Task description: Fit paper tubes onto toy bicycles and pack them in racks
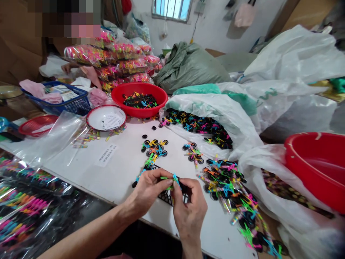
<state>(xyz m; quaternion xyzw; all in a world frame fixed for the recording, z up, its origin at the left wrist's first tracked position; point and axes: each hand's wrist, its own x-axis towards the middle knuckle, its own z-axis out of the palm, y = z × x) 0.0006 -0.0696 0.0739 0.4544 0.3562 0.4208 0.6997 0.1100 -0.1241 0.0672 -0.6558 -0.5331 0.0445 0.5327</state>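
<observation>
**Desk:** What are the hands doing at the table?

**Photographer:** The left hand [147, 187] and right hand [188, 207] meet near the table's front edge, both pinching one small toy bicycle [170, 181] between fingertips. It has green and blue plastic parts; its long axis runs roughly left to right, across the person's view. Which end is the front, I cannot tell. A black mesh piece [166, 196] lies on the table directly under the hands.

**Desk:** How much room around them?

**Photographer:** Left of the hands the white tabletop [118, 169] is mostly bare as far as a paper slip [105, 155]. Just beyond the fingers sit two clusters of finished bicycles [155, 147]. To the right, a loose heap of coloured parts [229, 187] crowds close and runs on to the table's near edge. A white plastic sack [215, 111] spilling more parts closes off the far right.

**Desk:** And farther back?

**Photographer:** A red basin [139, 99] of parts, a white-lined bowl [106, 117] beside it, and a second red tub [318, 169] at the right edge
</observation>
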